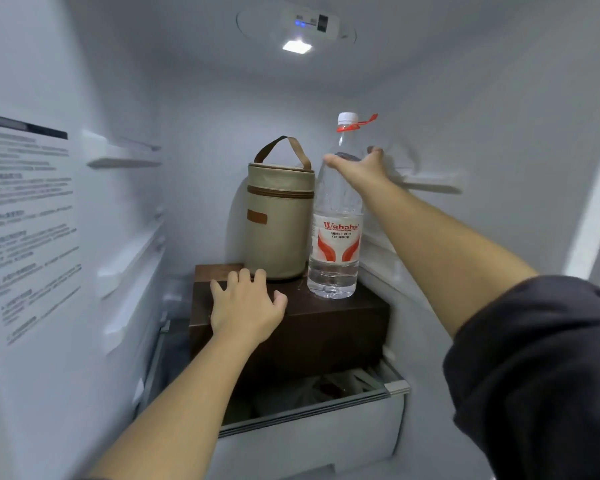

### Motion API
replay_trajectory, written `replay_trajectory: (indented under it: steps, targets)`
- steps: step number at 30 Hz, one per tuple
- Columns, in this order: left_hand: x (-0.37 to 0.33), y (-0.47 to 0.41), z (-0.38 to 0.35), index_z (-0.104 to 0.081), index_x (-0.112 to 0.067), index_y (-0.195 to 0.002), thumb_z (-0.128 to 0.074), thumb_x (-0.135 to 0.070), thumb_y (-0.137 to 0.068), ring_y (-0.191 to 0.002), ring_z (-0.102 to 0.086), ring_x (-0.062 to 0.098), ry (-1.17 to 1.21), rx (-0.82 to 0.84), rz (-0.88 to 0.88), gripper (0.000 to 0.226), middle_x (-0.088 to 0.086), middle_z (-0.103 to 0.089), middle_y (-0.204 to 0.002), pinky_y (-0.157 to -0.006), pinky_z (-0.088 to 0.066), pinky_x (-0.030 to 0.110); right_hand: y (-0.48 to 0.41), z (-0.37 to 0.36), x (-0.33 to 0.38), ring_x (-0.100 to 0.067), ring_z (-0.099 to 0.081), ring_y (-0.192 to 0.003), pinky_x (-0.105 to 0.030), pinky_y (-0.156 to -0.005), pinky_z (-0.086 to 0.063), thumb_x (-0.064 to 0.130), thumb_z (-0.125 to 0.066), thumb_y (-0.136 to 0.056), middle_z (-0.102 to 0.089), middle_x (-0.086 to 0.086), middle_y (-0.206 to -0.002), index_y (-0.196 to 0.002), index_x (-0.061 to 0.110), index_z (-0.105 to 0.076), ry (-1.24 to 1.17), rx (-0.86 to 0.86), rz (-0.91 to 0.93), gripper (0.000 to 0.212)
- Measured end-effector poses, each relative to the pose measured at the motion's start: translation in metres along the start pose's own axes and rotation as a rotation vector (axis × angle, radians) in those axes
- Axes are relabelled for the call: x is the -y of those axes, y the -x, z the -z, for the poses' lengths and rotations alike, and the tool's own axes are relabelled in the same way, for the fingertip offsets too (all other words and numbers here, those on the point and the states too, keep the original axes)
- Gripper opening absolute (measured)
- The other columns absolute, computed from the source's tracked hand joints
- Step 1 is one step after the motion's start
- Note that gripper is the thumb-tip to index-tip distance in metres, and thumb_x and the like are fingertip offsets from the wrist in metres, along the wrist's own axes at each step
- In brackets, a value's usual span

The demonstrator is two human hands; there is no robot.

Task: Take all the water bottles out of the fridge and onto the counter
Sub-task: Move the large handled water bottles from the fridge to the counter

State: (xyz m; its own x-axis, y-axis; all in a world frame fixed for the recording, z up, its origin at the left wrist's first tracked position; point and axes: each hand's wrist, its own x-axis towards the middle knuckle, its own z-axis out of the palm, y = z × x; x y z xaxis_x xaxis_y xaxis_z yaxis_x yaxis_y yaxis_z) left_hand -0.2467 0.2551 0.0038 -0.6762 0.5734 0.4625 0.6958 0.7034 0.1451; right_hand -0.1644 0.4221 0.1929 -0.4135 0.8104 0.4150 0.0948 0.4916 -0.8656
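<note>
Right of centre, the right hand (357, 168) curls thumb and fingers around the shoulder of the water bottle (335, 237), below its white cap. The bottle stands upright inside the fridge (499, 133), on the right end of a dark brown box (326, 327), just beside a beige zip bag (279, 230) to its left. The left hand (246, 306) rests on the box with fingers spread, gripping nothing.
</note>
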Motion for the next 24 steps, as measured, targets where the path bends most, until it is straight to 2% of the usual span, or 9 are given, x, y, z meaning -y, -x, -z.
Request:
replay_trajectory:
  steps: [2, 4, 6, 8, 15, 18, 20, 22, 24]
  targets:
    - [0.0, 0.0, -0.001, -0.043, -0.022, -0.137, -0.032, -0.051, -0.094, -0.128, -0.044, 0.026, 0.005, -0.008, 0.0, 0.053, 0.007, -0.05, -0.136, -0.109, -0.031, 0.052, -0.001, -0.002, 0.003, -0.027, -0.047, -0.124, -0.03, -0.084, -0.037, 0.05, -0.076, -0.078, -0.045, -0.005, -0.137, -0.147, 0.016, -0.025, 0.037, 0.056, 0.004, 0.092]
    - [0.001, 0.001, -0.001, -0.043, -0.022, -0.137, -0.033, -0.051, -0.094, -0.128, -0.044, 0.026, 0.013, -0.015, -0.003, 0.053, 0.006, -0.05, -0.136, -0.109, -0.031, 0.052, 0.002, -0.003, 0.002, -0.02, -0.052, -0.106, -0.027, -0.072, -0.038, 0.049, -0.075, -0.076, -0.05, -0.001, -0.122, -0.135, 0.018, -0.036, 0.056, 0.049, 0.025, 0.077]
    - [0.001, 0.001, -0.001, -0.043, -0.022, -0.137, -0.033, -0.051, -0.094, -0.128, -0.044, 0.026, 0.014, -0.026, -0.004, 0.053, 0.006, -0.05, -0.136, -0.11, -0.031, 0.052, 0.005, -0.001, 0.002, -0.014, -0.05, -0.089, -0.025, -0.06, -0.036, 0.047, -0.075, -0.076, -0.051, 0.0, -0.114, -0.123, 0.02, -0.04, 0.058, 0.013, 0.041, 0.065]
    - [0.001, 0.001, -0.001, -0.043, -0.022, -0.137, -0.033, -0.051, -0.093, -0.128, -0.044, 0.026, 0.02, -0.034, -0.006, 0.054, 0.006, -0.05, -0.136, -0.11, -0.031, 0.053, 0.009, 0.004, 0.004, -0.011, -0.048, -0.08, -0.023, -0.056, -0.034, 0.045, -0.075, -0.077, -0.05, 0.0, -0.109, -0.119, 0.021, -0.04, 0.043, -0.015, 0.057, 0.06]
    - [0.0, 0.001, -0.001, -0.043, -0.022, -0.137, -0.034, -0.051, -0.094, -0.128, -0.044, 0.025, 0.036, -0.029, -0.008, 0.053, 0.005, -0.051, -0.136, -0.11, -0.028, 0.052, 0.026, 0.024, 0.02, -0.014, -0.052, -0.089, -0.028, -0.062, -0.041, 0.042, -0.075, -0.078, -0.047, 0.003, -0.098, -0.115, 0.024, -0.036, 0.08, 0.129, 0.079, 0.057]
    - [0.002, 0.001, -0.001, -0.043, -0.022, -0.138, -0.034, -0.05, -0.095, -0.129, -0.044, 0.023, 0.089, -0.072, -0.019, 0.052, 0.004, -0.051, -0.137, -0.112, -0.026, 0.05, 0.024, 0.03, 0.04, -0.018, -0.057, -0.1, -0.035, -0.078, -0.048, 0.039, -0.074, -0.078, -0.055, 0.004, -0.104, -0.118, 0.023, -0.045, -0.006, 0.055, 0.078, 0.052]
    - [0.002, 0.001, 0.0, -0.043, -0.022, -0.138, -0.034, -0.052, -0.094, -0.129, -0.045, 0.022, 0.256, -0.149, -0.004, 0.054, 0.002, -0.051, -0.137, -0.115, -0.027, 0.05, 0.024, 0.028, 0.046, -0.016, -0.059, -0.101, -0.032, -0.083, -0.049, 0.036, -0.072, -0.079, -0.058, 0.005, -0.102, -0.117, 0.023, -0.049, -0.055, 0.015, 0.076, 0.046]
    - [-0.006, 0.004, 0.003, -0.04, -0.024, -0.14, -0.037, -0.066, -0.086, -0.13, -0.046, 0.02, 0.541, -0.204, -0.011, 0.068, 0.0, -0.049, -0.141, -0.11, -0.035, 0.048, 0.024, 0.026, 0.046, -0.015, -0.061, -0.098, -0.031, -0.087, -0.05, 0.033, -0.069, -0.079, -0.058, 0.007, -0.099, -0.114, 0.025, -0.05, -0.089, 0.015, 0.084, 0.04]
    - [-0.024, 0.007, 0.006, -0.026, -0.029, -0.146, -0.044, -0.086, -0.069, -0.135, -0.041, 0.019, 0.809, -0.081, -0.06, 0.097, -0.001, -0.039, -0.15, -0.104, -0.041, 0.044, 0.024, 0.027, 0.045, -0.01, -0.057, -0.089, -0.027, -0.077, -0.047, 0.034, -0.066, -0.08, -0.056, 0.009, -0.093, -0.11, 0.026, -0.054, -0.09, 0.023, 0.1, 0.034]
